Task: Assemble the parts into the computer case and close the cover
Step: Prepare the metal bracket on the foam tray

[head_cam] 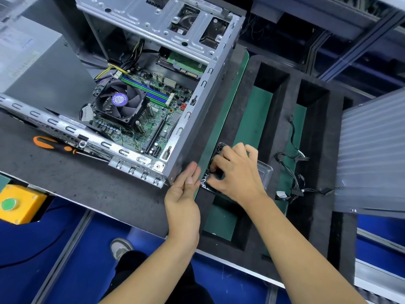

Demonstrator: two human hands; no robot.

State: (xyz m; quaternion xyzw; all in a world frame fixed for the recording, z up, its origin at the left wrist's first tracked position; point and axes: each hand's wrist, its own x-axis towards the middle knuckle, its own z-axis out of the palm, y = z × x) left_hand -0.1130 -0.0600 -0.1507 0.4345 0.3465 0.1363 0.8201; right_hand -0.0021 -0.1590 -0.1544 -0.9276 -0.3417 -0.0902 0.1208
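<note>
- Right hand [235, 170] is down in the black foam tray [315, 137], fingers curled over a small black circuit card [215, 159] and pinching it along its near edge. The card stands tilted in the tray's nearest slot, over the green mat [258, 110].
- Left hand [185, 187] isn't holding anything. Fingers are straight and together, fingertips up against the card's lower end, just beside the bottom corner of the computer case [188, 119].
- So the card sits between the two hands, just outside the case's right wall, not in the case yet.
- Looks like a clear plastic piece [265, 170] tucked just behind the right hand, can't tell what it is.
- Case lies open on its side on the dark bench [87, 181], cover off. Motherboard [166, 123] faces up with the CPU cooler fan [119, 99] on it, blue and green RAM slots [146, 91] just beyond the fan, and a drive cage [153, 20] at the far end.
- Bundle of black cables [293, 172] is lying on the foam to the right of the right hand, near but not touching.
- Orange-and-black screwdriver [54, 145] is on the bench against the case's left edge, well apart from both hands.
- Yellow box with a green button [19, 202] sits at the bench's left edge.
</note>
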